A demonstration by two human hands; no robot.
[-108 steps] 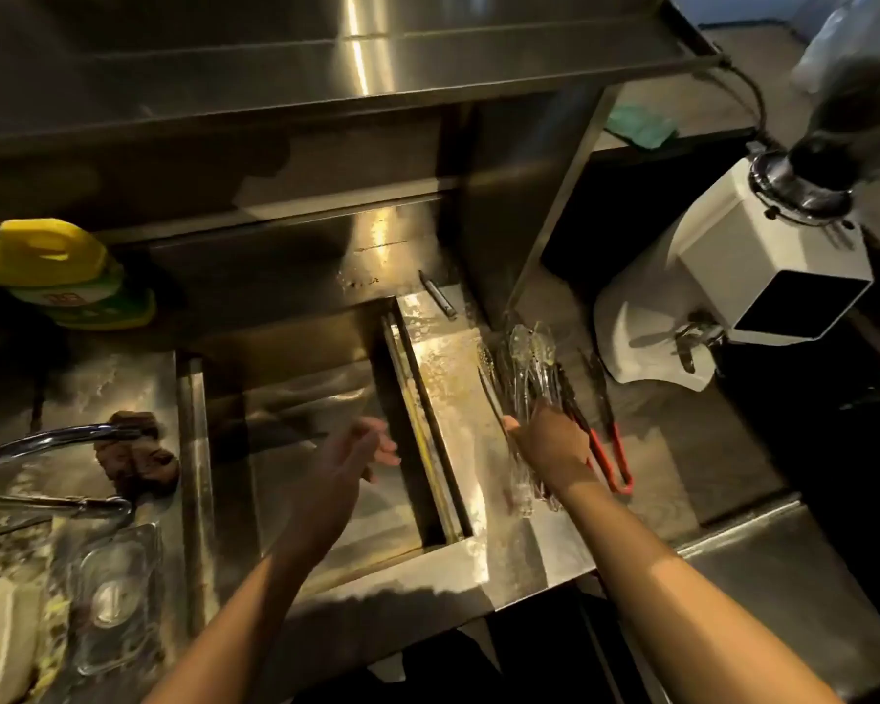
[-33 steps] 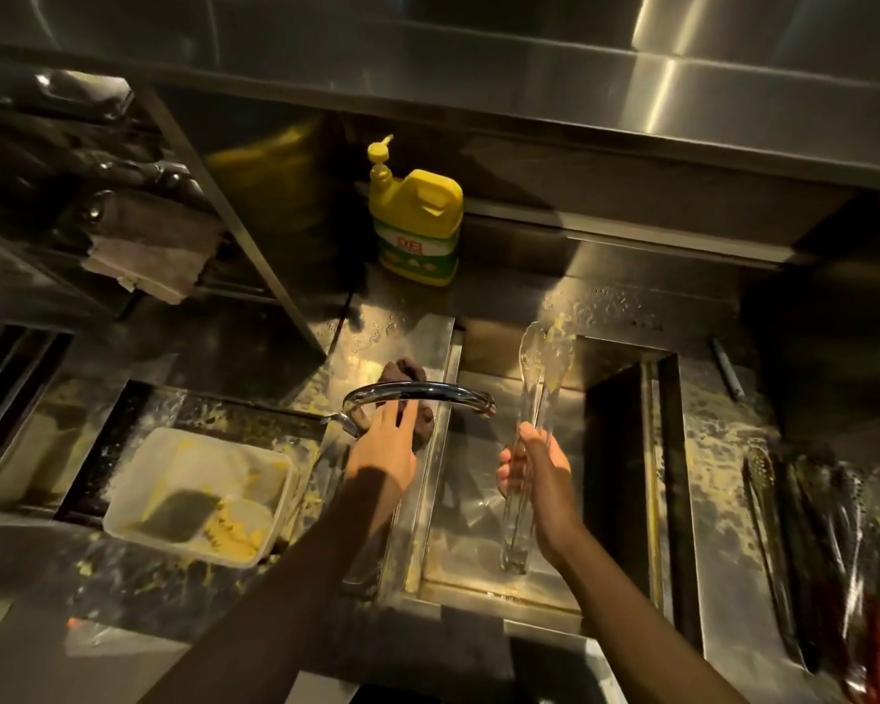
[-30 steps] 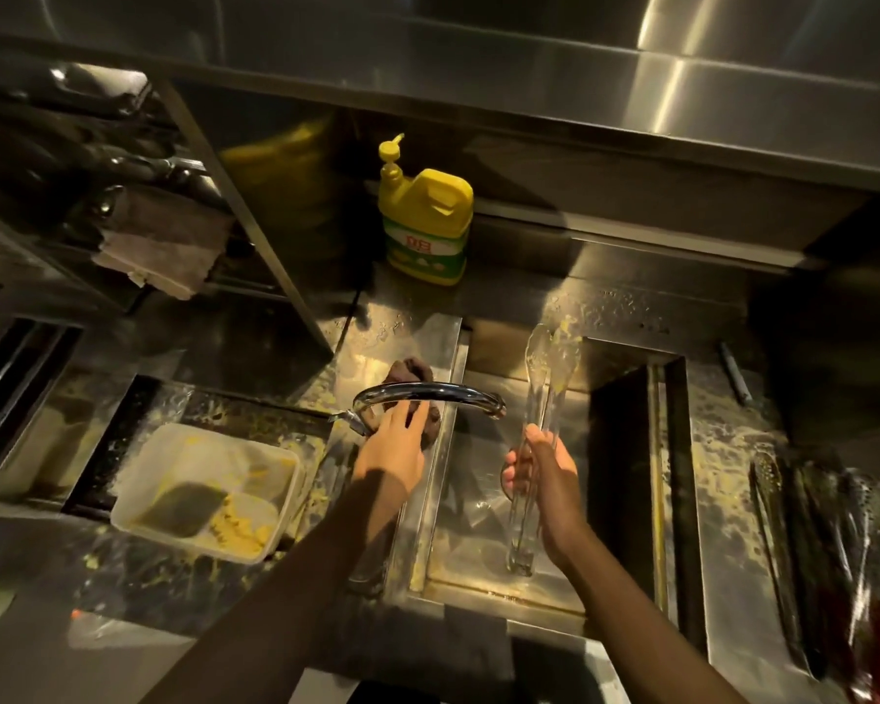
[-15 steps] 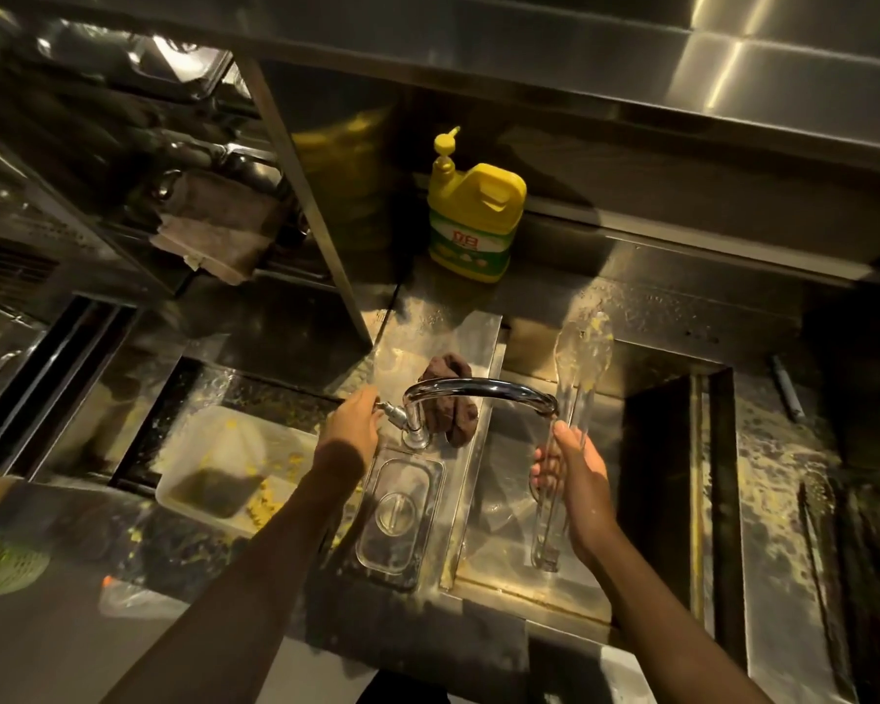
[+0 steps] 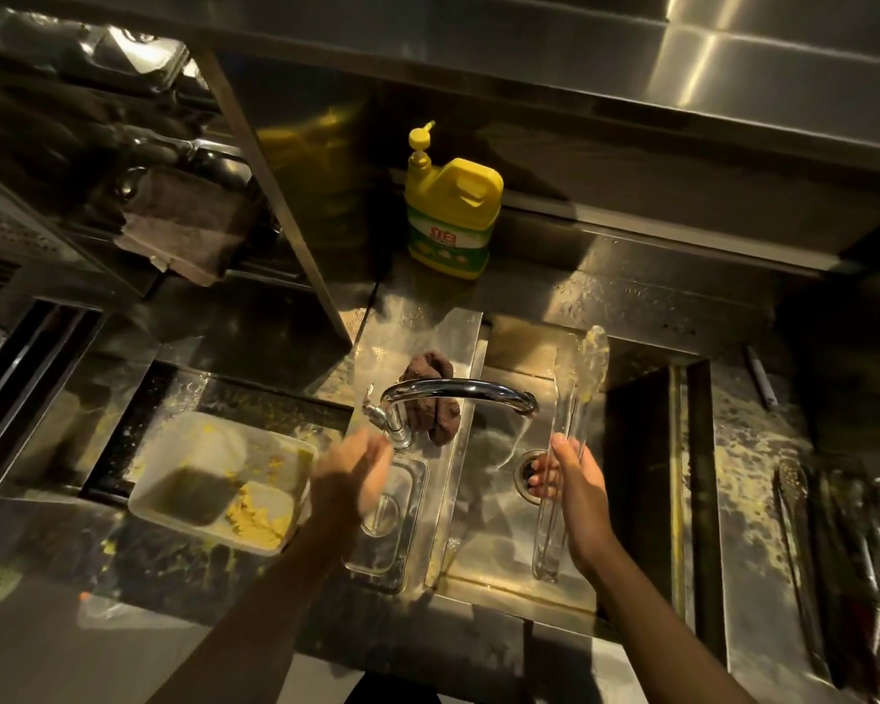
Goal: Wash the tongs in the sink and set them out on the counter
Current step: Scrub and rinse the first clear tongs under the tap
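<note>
Steel sink [image 5: 509, 576] below me: my right hand [image 5: 575, 492] has its fingers curled around the clear tongs [image 5: 572, 429], held lengthwise over the basin by the tap [image 5: 458, 391]. My left hand [image 5: 349, 480] is blurred, fingers seemingly loose, gripping nothing.

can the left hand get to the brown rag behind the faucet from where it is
Probably yes. The left hand is empty and open just in front of the faucet; the brown rag lies right behind it, partly under the spout, so the hand must go around that.
</note>
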